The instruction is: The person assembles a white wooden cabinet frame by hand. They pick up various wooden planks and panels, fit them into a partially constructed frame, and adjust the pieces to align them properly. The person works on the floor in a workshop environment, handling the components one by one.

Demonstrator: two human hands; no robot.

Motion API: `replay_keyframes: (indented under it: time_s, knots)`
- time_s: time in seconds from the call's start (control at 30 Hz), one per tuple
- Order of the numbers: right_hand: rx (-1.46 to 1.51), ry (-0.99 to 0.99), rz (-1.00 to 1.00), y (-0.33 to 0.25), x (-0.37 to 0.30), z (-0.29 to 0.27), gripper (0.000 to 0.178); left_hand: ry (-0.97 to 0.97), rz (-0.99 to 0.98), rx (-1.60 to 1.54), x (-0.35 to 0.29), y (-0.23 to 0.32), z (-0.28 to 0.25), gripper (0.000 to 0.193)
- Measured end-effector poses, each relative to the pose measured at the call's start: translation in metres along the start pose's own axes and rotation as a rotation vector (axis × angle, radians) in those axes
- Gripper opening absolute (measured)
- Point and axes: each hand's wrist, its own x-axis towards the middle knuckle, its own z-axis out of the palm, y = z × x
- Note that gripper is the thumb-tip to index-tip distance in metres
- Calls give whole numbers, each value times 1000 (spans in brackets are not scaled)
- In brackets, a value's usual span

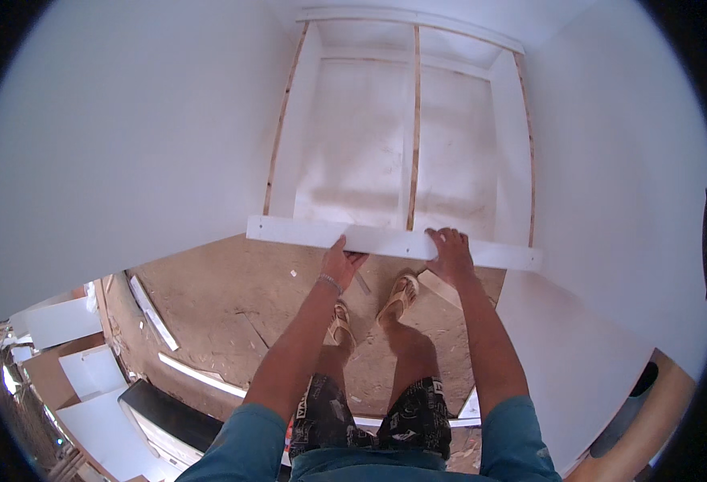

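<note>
White front rail (393, 241) bars the cabinet's (369, 145) open compartments beyond.

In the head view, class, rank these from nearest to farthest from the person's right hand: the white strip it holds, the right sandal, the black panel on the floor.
1. white strip, under the right hand.
2. right sandal, just below-left.
3. black panel, far lower left.

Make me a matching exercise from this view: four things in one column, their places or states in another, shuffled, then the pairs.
Things:
1. left hand
2. right hand
3. white board
4. sandals

Places or states:
A. on the dusty floor, under the board
B. gripping the board near its middle
C. resting on the board, right of the divider
D. held level across the cabinet's front

Pairs: 1-B, 2-C, 3-D, 4-A
</note>
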Motion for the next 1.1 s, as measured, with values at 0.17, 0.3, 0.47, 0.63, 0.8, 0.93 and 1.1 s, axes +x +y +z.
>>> replay_keyframes:
  time_s: [0.17, 0.3, 0.47, 0.63, 0.8, 0.93, 1.1]
  knots:
    - [4, 34, 28, -2, 2, 10, 70, -87, 22, 13, 29, -8, -10, 45]
    - [-20, 127, 20, 12, 4, 45, 77, -153, 13, -16, 49, -16, -27, 43]
    - [45, 230, -99, 28, 9, 59, 75, -230, 137, 58, 64, -29, -29, 45]
    - [-18, 281, -164, 16, 0, 58, 75, -279, 530, 332, 61, -59, -67, 36]
    - [-118, 420, -154, 14, -3, 70, 72, -341, 562, 229, 71, -66, -61, 43]
    - [-143, 522, -202, 25, -11, 81, 71, -334, 535, 305, 82, -72, -75, 50]
    - [-60, 545, -246, 29, -20, 77, 71, -167, 907, 404, 127, -27, -159, 29]
